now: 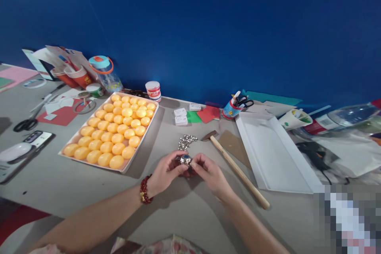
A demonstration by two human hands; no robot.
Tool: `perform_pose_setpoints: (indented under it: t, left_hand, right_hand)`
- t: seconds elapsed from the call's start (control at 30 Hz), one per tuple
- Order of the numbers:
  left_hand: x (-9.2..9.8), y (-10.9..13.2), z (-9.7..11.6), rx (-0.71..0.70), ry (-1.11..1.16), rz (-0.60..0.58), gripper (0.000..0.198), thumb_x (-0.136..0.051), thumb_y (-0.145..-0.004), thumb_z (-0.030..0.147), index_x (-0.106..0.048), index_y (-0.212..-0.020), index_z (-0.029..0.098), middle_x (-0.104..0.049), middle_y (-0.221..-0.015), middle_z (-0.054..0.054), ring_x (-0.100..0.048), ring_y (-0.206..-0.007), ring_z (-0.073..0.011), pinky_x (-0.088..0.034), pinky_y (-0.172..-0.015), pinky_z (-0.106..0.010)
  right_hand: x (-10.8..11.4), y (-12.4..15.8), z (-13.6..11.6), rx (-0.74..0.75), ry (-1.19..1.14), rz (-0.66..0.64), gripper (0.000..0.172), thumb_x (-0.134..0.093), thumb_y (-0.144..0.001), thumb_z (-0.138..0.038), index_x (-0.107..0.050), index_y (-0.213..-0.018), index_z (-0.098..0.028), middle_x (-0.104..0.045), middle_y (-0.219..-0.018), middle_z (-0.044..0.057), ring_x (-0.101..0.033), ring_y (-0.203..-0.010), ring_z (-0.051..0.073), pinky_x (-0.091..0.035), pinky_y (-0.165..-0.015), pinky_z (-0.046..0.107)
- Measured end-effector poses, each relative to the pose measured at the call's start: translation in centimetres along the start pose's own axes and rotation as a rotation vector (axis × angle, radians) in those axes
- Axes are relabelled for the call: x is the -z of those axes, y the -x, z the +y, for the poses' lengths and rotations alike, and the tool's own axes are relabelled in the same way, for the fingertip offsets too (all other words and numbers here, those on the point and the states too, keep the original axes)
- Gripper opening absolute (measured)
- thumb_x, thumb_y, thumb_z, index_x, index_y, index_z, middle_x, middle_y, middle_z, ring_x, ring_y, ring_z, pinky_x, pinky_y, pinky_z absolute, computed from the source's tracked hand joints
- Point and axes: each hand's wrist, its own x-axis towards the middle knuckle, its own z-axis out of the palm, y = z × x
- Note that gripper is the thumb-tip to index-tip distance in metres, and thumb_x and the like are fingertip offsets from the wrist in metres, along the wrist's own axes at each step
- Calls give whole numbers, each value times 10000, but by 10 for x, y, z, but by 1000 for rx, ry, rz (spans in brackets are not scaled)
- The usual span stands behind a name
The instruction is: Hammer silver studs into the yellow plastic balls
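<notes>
In the middle of the table my left hand (167, 171) is closed around a small round ball (186, 160) with a shiny, silver-studded surface. My right hand (210, 174) is closed too, thumb and forefinger pinched against the ball's right side; whatever lies between those fingertips is too small to make out. Just beyond the hands lies a pile of small silver tacks (187, 141). To the right rests a hammer (238, 170) with a wooden handle, its head pointing away from me. On the left stands a shallow white box (125, 168) filled with several orange table tennis balls (112, 127).
Right of the hammer lies a white tray (276, 154), beside a brown card (233, 147). Small white boxes (180, 117) and red paper (208, 114) lie farther back. A pen cup (230, 109) stands near the blue wall. Scissors (28, 123) and a phone (38, 139) are at left.
</notes>
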Motion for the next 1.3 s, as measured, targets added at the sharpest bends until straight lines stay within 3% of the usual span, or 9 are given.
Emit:
perform_pose_setpoints:
  t: [1.3]
  left_hand:
    - [-1, 1, 0, -12, 14, 46, 382, -702, -792, 304, -602, -1138, 177, -676, -963, -51, -657, -776, -159, -569, -729, -283]
  right_hand:
    - [-7, 2, 2, 25, 80, 55, 329, -599, -846, -519, -503, -819, -206, -605, -666, -25, -571, -629, 141, -444, -618, 248]
